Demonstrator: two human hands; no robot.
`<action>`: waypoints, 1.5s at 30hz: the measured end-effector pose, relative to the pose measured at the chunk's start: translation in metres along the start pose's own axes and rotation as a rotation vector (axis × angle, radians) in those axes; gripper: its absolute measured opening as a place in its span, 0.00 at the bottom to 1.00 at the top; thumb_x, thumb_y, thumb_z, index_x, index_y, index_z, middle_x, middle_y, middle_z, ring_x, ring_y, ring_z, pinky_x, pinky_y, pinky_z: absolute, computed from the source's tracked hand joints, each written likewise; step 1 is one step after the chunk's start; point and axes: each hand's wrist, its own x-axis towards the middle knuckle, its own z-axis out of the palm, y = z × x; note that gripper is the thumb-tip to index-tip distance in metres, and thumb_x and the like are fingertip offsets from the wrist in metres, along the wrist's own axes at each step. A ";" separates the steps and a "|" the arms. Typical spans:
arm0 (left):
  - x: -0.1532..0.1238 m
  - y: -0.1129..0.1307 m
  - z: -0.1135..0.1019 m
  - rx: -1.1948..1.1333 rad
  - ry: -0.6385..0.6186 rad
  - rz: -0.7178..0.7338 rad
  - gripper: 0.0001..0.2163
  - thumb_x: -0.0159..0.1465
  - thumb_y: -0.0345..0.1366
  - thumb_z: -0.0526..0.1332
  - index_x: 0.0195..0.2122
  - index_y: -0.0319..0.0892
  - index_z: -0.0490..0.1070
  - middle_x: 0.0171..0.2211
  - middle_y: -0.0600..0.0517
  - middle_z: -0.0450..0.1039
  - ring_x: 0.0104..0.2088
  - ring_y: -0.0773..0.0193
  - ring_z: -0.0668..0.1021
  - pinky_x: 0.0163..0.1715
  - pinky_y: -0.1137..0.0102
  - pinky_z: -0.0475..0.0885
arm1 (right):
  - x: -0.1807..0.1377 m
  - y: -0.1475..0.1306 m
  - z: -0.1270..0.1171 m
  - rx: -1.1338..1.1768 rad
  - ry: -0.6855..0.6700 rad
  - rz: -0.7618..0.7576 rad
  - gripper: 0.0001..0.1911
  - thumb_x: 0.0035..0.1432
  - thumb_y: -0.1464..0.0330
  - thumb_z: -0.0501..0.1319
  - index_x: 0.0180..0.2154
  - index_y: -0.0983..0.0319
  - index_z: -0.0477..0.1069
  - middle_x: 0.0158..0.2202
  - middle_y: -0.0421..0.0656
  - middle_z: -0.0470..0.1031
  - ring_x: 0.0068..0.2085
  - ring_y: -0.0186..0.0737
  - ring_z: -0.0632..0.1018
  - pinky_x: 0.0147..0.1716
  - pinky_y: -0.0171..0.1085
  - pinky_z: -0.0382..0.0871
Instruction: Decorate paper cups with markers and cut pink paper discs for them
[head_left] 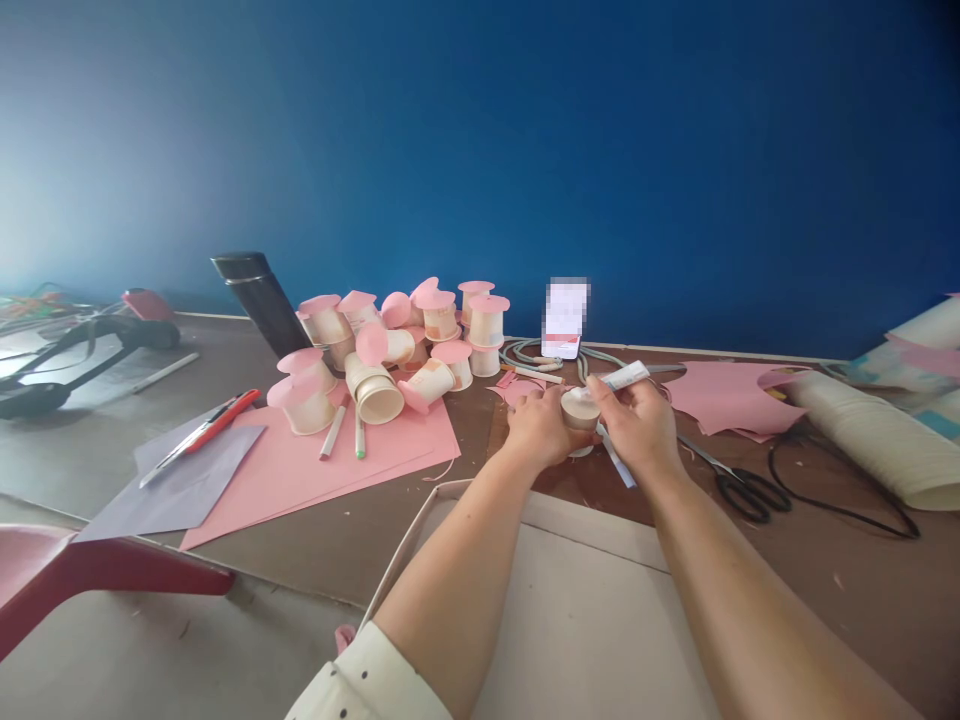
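Here, left hand (536,425) grip closed on cup (580,408), right hand (641,425) clasping tube (626,376), scissors (750,490) nearby

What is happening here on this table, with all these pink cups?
A person holds a small paper cup in the left hand, over the brown table. The right hand holds a white tube at the cup's top. Behind, to the left, a pile of cups topped with pink discs sits at the edge of a pink sheet. Scissors lie to the right.
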 end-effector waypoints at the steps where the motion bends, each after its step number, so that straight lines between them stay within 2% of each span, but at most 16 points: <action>1: -0.001 0.000 -0.001 -0.008 0.006 0.003 0.40 0.50 0.58 0.63 0.63 0.49 0.57 0.59 0.42 0.64 0.60 0.43 0.65 0.57 0.52 0.60 | 0.000 0.000 0.000 -0.003 0.001 0.004 0.23 0.51 0.48 0.63 0.34 0.61 0.74 0.32 0.45 0.80 0.35 0.47 0.79 0.36 0.41 0.69; 9: -0.004 0.003 -0.005 -0.141 0.120 0.064 0.29 0.54 0.53 0.64 0.55 0.47 0.67 0.57 0.45 0.67 0.58 0.49 0.67 0.57 0.58 0.62 | -0.003 -0.009 -0.003 -0.036 0.021 0.031 0.24 0.50 0.47 0.63 0.34 0.61 0.75 0.32 0.46 0.80 0.35 0.48 0.79 0.35 0.42 0.69; 16: -0.005 0.007 -0.007 -0.202 0.232 0.073 0.29 0.52 0.53 0.66 0.51 0.45 0.68 0.53 0.45 0.69 0.57 0.52 0.68 0.56 0.59 0.63 | -0.003 -0.017 -0.006 -0.070 0.073 0.056 0.22 0.51 0.48 0.62 0.29 0.62 0.73 0.27 0.45 0.77 0.30 0.45 0.77 0.31 0.40 0.67; 22: -0.008 0.006 -0.013 -0.161 0.115 -0.004 0.31 0.51 0.49 0.68 0.54 0.41 0.66 0.55 0.41 0.68 0.57 0.49 0.69 0.54 0.62 0.65 | -0.005 -0.015 -0.006 -0.074 0.017 -0.010 0.22 0.51 0.49 0.63 0.35 0.61 0.77 0.32 0.44 0.79 0.34 0.45 0.77 0.35 0.41 0.68; 26: -0.008 0.006 -0.013 -0.164 0.046 -0.027 0.26 0.54 0.49 0.65 0.50 0.41 0.67 0.52 0.42 0.72 0.51 0.49 0.74 0.47 0.63 0.69 | -0.007 -0.013 -0.003 -0.095 -0.063 -0.068 0.21 0.51 0.50 0.63 0.37 0.59 0.78 0.34 0.43 0.80 0.33 0.43 0.77 0.35 0.40 0.68; 30: -0.008 0.006 -0.013 -0.158 0.039 -0.041 0.22 0.55 0.49 0.64 0.47 0.42 0.68 0.47 0.43 0.75 0.47 0.50 0.77 0.43 0.64 0.71 | -0.008 -0.013 -0.002 -0.106 -0.111 -0.106 0.19 0.53 0.51 0.63 0.38 0.58 0.78 0.34 0.43 0.80 0.33 0.42 0.77 0.35 0.39 0.68; 38: -0.010 0.008 -0.014 -0.144 0.050 -0.028 0.18 0.58 0.47 0.61 0.45 0.42 0.68 0.46 0.43 0.76 0.46 0.50 0.78 0.43 0.63 0.72 | -0.008 -0.010 0.000 -0.127 -0.115 -0.150 0.20 0.55 0.51 0.61 0.41 0.58 0.77 0.36 0.44 0.80 0.35 0.45 0.78 0.38 0.42 0.69; 45: -0.012 0.010 -0.015 -0.143 0.050 -0.018 0.16 0.59 0.42 0.59 0.46 0.41 0.68 0.47 0.40 0.75 0.46 0.48 0.77 0.44 0.61 0.71 | -0.004 -0.005 0.001 -0.247 -0.176 -0.247 0.18 0.58 0.54 0.59 0.40 0.59 0.77 0.41 0.46 0.79 0.45 0.49 0.76 0.45 0.45 0.66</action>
